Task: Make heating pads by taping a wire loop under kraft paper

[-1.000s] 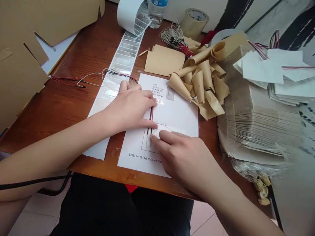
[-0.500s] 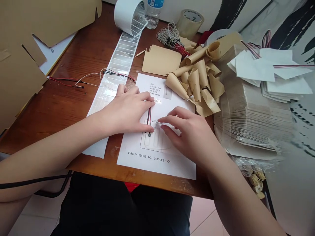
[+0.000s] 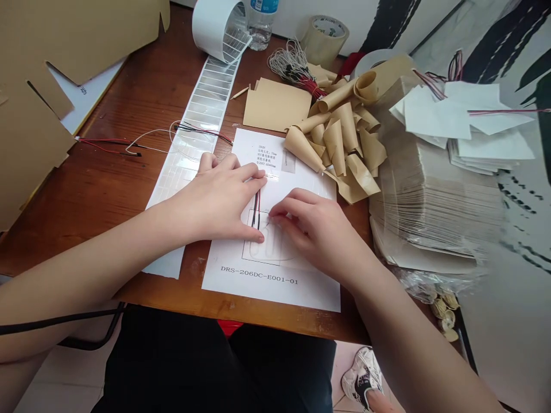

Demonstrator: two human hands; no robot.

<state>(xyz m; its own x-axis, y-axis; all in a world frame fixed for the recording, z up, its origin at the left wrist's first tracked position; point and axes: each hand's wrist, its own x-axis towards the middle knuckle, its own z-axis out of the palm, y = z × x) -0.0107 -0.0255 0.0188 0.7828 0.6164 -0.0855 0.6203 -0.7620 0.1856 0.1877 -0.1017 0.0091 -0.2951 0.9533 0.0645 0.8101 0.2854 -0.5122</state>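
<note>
A printed drawing sheet lies on the wooden table, with a pair of red and black wires running down over it. My left hand is spread flat, its fingertips on the sheet above the wires and its thumb on the printed outline beside their lower ends. Just right of that thumb, my right hand is pinched, thumb and index finger together on what looks like a thin wire. Faint pale loops show inside the outline. The ends of the red and black wires near my left thumb are partly hidden.
A strip of clear labels unrolls at the left under loose wires. Rolled brown paper pieces, flat brown sheets and a wire bundle lie behind. A bagged stack stands right, a cardboard box left.
My right hand's fingers have come together into a pinch near the left thumb. The left thumb has shifted slightly down, and the dark connector end beside it no longer shows.
</note>
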